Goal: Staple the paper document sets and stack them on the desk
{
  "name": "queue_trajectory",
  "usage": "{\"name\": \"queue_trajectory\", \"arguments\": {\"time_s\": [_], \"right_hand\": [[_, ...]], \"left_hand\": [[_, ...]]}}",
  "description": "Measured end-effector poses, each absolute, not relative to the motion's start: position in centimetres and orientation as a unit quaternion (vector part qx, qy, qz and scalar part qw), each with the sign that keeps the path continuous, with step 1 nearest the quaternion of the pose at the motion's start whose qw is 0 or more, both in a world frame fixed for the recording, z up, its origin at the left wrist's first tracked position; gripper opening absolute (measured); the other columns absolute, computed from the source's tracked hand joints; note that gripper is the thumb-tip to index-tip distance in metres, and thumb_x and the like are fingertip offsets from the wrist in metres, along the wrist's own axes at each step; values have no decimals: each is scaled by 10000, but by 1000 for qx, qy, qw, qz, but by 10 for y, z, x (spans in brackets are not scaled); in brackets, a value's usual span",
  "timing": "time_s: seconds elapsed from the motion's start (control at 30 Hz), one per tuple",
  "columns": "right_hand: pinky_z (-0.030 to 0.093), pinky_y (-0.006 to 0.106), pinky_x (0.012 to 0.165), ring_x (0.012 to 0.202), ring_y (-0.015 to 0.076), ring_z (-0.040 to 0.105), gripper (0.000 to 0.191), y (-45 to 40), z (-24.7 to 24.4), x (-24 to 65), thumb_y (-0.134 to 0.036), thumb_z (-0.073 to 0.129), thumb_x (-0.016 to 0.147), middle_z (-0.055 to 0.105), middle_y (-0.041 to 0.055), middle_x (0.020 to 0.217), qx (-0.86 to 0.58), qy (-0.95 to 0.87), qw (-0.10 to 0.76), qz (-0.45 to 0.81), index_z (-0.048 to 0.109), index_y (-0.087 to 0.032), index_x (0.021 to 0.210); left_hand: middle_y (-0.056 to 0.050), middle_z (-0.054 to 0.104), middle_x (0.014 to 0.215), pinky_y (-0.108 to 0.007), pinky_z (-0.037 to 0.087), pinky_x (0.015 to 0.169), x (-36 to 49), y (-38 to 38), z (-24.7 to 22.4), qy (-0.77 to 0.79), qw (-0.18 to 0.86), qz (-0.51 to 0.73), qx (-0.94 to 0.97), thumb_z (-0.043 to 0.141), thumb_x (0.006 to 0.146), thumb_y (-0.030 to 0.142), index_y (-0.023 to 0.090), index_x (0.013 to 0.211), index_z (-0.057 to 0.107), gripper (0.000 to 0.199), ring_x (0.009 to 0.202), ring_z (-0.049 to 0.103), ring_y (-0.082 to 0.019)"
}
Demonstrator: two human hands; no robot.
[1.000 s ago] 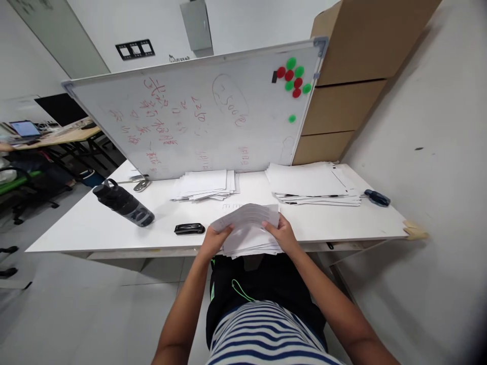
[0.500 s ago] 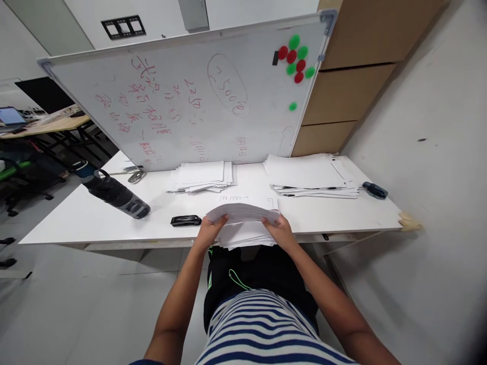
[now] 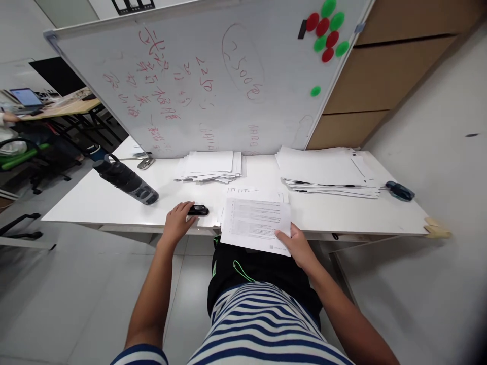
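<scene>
My right hand (image 3: 299,243) holds printed sheets (image 3: 256,223) by their right edge, thumb on top, above the table's front edge. Over on the left, my left hand (image 3: 178,220) has its fingers around the near end of a black stapler (image 3: 200,210) lying on the white table (image 3: 163,175). More papers lie partly hidden beneath and behind the held sheets. One stack of paper (image 3: 213,165) sits at the foot of the whiteboard, and a wider stack (image 3: 327,170) is to its right.
A dark bottle (image 3: 127,181) stands at the left, with a grey mouse-like object (image 3: 145,163) behind it. The whiteboard (image 3: 182,101) rises along the back. A dark blue object (image 3: 399,191) lies at the right. Someone's arm (image 3: 10,117) shows at far left.
My left hand has let go of the sheets and moved left to the stapler. The sheets, bent between both hands before, now lie flatter in my right hand. The view has shifted.
</scene>
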State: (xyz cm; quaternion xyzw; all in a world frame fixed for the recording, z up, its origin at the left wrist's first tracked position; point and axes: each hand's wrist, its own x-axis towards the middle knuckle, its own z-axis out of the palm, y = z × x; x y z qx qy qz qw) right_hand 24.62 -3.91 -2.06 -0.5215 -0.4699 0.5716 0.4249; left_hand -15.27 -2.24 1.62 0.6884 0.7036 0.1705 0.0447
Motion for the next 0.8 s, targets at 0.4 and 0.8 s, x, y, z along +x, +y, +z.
{"name": "queue_trajectory", "arguments": {"time_s": [0.4, 0.8], "right_hand": [[481, 467, 1049, 1208, 265, 608, 496, -48, -3, 206, -420, 668, 843, 636, 49, 1339, -459, -444, 427, 640, 566, -277, 1307], [451, 437, 1075, 1256, 250, 572, 467, -47, 6, 180, -407, 630, 879, 609, 44, 1373, -452, -514, 369, 629, 556, -276, 1321]], "left_hand": [[-46, 699, 1211, -369, 492, 868, -160, -48, 16, 726, 107, 258, 629, 615, 847, 503, 322, 1208, 643, 404, 1089, 647, -296], [-65, 717, 1165, -378, 491, 904, -145, -65, 19, 657, 73, 265, 702, 630, 864, 444, 296, 1197, 667, 367, 1064, 658, -290]]}}
